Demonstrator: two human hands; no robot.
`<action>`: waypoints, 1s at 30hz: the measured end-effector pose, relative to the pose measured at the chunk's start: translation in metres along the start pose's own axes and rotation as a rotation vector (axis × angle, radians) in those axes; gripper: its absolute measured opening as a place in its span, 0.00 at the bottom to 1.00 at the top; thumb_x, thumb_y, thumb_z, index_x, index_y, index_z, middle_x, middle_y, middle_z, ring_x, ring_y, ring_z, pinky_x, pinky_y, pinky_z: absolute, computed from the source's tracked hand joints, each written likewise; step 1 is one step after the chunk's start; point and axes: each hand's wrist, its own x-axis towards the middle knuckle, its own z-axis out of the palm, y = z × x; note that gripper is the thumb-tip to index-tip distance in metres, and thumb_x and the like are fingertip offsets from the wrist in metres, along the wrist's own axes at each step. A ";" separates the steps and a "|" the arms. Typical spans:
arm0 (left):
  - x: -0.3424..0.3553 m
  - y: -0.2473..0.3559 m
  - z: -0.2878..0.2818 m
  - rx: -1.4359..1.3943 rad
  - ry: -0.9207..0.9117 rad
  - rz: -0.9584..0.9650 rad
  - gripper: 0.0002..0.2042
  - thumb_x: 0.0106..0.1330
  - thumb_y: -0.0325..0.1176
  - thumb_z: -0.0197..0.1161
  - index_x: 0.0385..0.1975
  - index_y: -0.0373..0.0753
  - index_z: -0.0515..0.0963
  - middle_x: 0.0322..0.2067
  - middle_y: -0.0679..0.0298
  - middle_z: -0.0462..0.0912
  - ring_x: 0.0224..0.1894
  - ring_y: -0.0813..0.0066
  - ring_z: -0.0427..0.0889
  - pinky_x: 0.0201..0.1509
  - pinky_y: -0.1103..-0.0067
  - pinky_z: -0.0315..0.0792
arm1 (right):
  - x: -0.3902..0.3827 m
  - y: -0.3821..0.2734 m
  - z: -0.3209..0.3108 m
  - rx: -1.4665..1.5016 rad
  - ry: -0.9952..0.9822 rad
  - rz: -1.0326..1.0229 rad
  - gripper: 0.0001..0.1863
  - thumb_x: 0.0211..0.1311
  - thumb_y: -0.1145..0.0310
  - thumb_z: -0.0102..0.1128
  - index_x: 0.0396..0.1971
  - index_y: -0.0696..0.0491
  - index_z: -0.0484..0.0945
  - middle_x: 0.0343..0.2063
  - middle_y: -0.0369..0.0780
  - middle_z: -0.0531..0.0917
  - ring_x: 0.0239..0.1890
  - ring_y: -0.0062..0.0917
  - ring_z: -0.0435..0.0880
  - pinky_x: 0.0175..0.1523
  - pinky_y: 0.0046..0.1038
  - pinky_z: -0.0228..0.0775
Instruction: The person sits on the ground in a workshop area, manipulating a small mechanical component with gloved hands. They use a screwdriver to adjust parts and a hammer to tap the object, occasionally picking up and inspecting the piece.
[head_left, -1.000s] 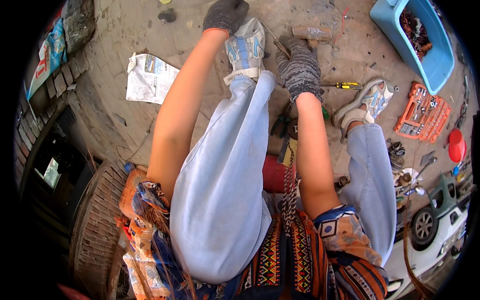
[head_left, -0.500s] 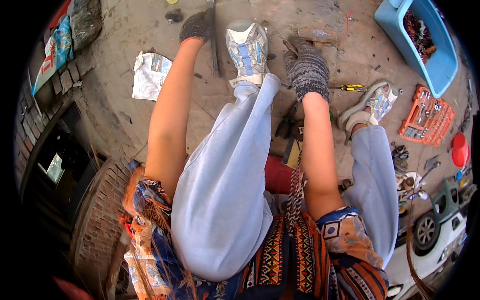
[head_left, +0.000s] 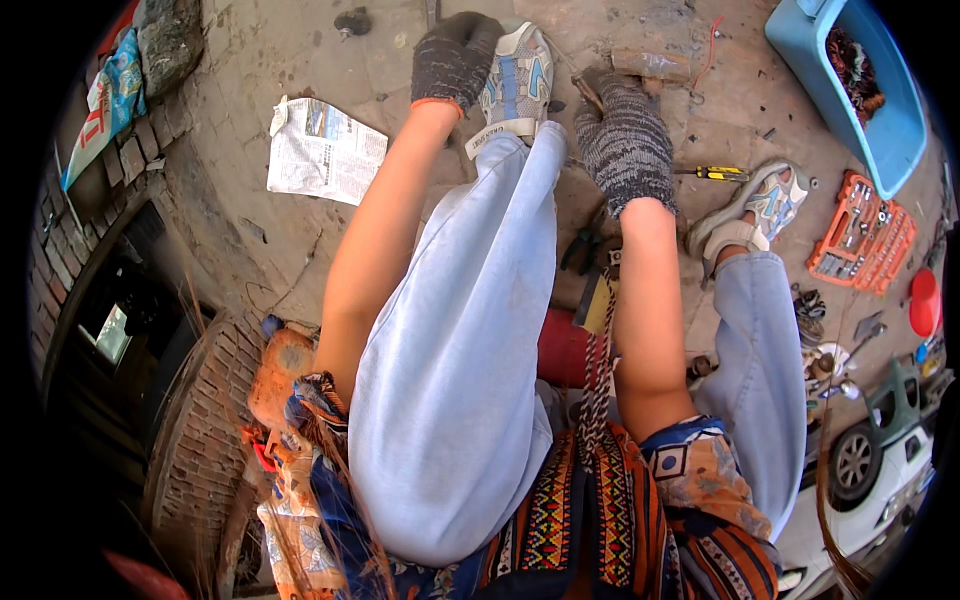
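Observation:
My left hand [head_left: 455,62], in a dark glove, is curled at the top beside the sandal [head_left: 515,90] on my left foot, near a flat metal bar [head_left: 433,10]; whatever its fingers hold is hidden. My right hand [head_left: 625,145], in a speckled grey glove, is closed on a slim metal tool [head_left: 585,92] just right of that sandal, below a rusty block [head_left: 648,64]. A yellow-and-black screwdriver [head_left: 720,172] lies right of this hand. Pliers [head_left: 577,255] lie beneath it.
Crumpled newspaper [head_left: 320,155] lies left. At right are a blue tub [head_left: 880,130], an orange socket set [head_left: 860,235], a red bowl [head_left: 923,300] and scattered hardware. A white car [head_left: 860,510] shows at lower right, stones [head_left: 165,50] at upper left.
My left hand moved left beside the long metal bar, then back right to the sandal, covering much of the bar. My right hand sits slightly further right in the picture, still holding the tool.

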 end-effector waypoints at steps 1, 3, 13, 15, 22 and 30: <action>-0.007 0.008 0.006 -0.091 -0.123 -0.046 0.15 0.59 0.44 0.54 0.35 0.40 0.79 0.35 0.52 0.80 0.39 0.53 0.78 0.44 0.67 0.70 | -0.001 0.000 0.001 0.004 -0.008 0.006 0.20 0.55 0.62 0.55 0.49 0.48 0.73 0.47 0.48 0.76 0.51 0.40 0.73 0.56 0.36 0.65; -0.022 0.025 0.016 -0.212 -0.314 -0.050 0.16 0.60 0.45 0.54 0.36 0.39 0.79 0.35 0.53 0.81 0.40 0.55 0.79 0.45 0.69 0.71 | 0.001 0.001 0.003 -0.004 -0.031 0.035 0.21 0.55 0.62 0.55 0.50 0.48 0.73 0.48 0.47 0.76 0.52 0.40 0.72 0.57 0.36 0.64; -0.056 0.048 0.021 -0.299 -0.485 -0.104 0.19 0.61 0.36 0.52 0.51 0.35 0.67 0.38 0.46 0.79 0.42 0.52 0.78 0.45 0.66 0.70 | 0.018 0.004 -0.008 0.089 -0.028 -0.085 0.18 0.54 0.58 0.56 0.42 0.51 0.78 0.40 0.46 0.80 0.45 0.38 0.78 0.53 0.35 0.67; -0.057 0.049 0.023 -0.256 -0.440 -0.031 0.19 0.61 0.34 0.52 0.51 0.35 0.67 0.37 0.45 0.78 0.42 0.49 0.77 0.45 0.66 0.70 | 0.021 0.002 -0.009 0.064 -0.053 -0.062 0.18 0.55 0.58 0.54 0.42 0.51 0.78 0.40 0.46 0.80 0.45 0.39 0.78 0.52 0.35 0.68; -0.055 0.044 0.025 -0.257 -0.352 0.040 0.18 0.60 0.33 0.54 0.50 0.37 0.68 0.37 0.48 0.79 0.42 0.51 0.78 0.46 0.67 0.70 | 0.018 -0.015 -0.007 -0.050 -0.102 0.019 0.20 0.53 0.61 0.56 0.46 0.50 0.76 0.43 0.46 0.78 0.47 0.39 0.76 0.54 0.35 0.66; -0.063 0.039 0.020 -0.358 -0.436 -0.100 0.19 0.61 0.32 0.58 0.52 0.38 0.68 0.43 0.54 0.79 0.45 0.67 0.79 0.51 0.74 0.70 | -0.003 -0.025 0.014 -0.064 0.007 0.016 0.16 0.55 0.66 0.48 0.44 0.53 0.72 0.40 0.49 0.78 0.44 0.39 0.78 0.45 0.38 0.70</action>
